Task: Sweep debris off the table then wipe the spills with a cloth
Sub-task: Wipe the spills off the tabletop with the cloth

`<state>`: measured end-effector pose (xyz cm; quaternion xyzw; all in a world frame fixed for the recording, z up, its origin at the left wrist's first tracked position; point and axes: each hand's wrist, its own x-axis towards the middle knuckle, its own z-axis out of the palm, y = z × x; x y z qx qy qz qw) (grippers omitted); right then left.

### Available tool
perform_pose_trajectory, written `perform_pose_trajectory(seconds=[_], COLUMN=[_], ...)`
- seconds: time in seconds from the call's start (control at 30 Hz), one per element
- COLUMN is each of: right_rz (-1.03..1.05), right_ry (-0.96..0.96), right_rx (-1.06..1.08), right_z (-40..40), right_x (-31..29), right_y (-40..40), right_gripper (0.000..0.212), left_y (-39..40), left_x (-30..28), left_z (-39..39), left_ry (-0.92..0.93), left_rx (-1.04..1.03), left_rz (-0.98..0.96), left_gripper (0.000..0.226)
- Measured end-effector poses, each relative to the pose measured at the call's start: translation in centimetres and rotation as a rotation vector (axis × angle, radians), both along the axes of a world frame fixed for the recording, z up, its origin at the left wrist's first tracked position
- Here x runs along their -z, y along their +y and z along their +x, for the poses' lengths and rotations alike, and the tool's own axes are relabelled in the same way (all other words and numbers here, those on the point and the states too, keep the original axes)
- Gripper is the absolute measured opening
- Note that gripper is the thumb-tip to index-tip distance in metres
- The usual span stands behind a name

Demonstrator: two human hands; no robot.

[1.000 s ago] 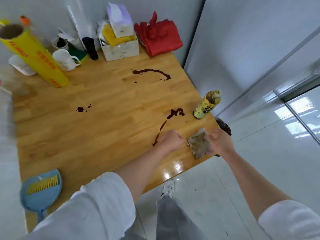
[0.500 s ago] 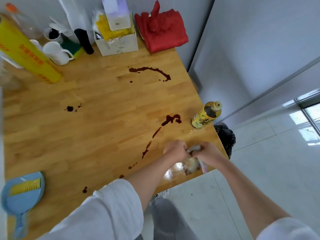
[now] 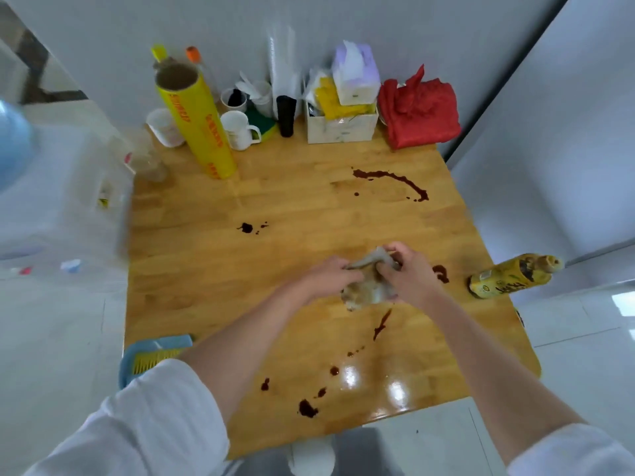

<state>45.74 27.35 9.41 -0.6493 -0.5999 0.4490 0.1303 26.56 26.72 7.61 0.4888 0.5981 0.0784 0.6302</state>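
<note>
Dustpan [image 3: 155, 355]: light blue with a yellow comb edge, at the table's near-left corner, partly hidden behind the left sleeve.
Cling-film roll [image 3: 195, 120]: yellow, leaning, at the back left beside a white mug [image 3: 237, 129].
Table [image 3: 206, 269]: pale wood, glossy near the front edge.
Spills [image 3: 391, 178]: dark brown; a curved streak at the back right, a blot mid-table, a thin streak and scattered drops toward the near edge.
Left hand [image 3: 330, 278]: fingers curled, gripping the cloth's left side.
Cloth [image 3: 369, 280]: crumpled, greyish with brown stains, bunched between both hands over the table's middle right; whether it touches the wood I cannot tell.
Right hand [image 3: 410, 274]: fingers curled round the cloth's upper right, thumb and forefinger pinching a fold.
Bottle [image 3: 512, 276]: yellow-labelled, tilted, near the right edge, well apart from the hands.
</note>
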Motion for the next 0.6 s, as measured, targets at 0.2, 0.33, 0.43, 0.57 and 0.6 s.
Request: perform_pose_trajectory(seconds=[0.2, 0.33, 0.43, 0.57, 0.6], right_rz=[0.250, 0.039, 0.113, 0.141, 0.145], right_ry=[-0.068, 0.163, 0.088, 0.095, 0.109], right_rx=[-0.100, -0.068, 0.077, 0.168, 0.172], right_z=[-11.1, -15.4, -17.4, -19.0, -19.1], right_x=[1.1, 1.6, 2.1, 2.4, 2.4], right_y=[-2.3, -4.1, -3.5, 1.2, 2.4], right_gripper=[0.012, 0.070, 0.083, 0.084, 0.078], left_y=[-0.3, 0.4, 2.1, 6.3, 7.2], left_x=[1.5, 1.2, 0.7, -0.1, -0.2], left_z=[-9.8, -12.4, -13.2, -13.9, -14.1], left_ry=[-0.042, -0.334, -0.422, -0.380, -0.365], left_rx=[-0.135, -0.329, -0.315, -0.369, -0.394], left_rz=[0.023, -0.098, -0.130, -0.118, -0.112], left_gripper=[0.047, 0.037, 0.030, 0.040, 0.043])
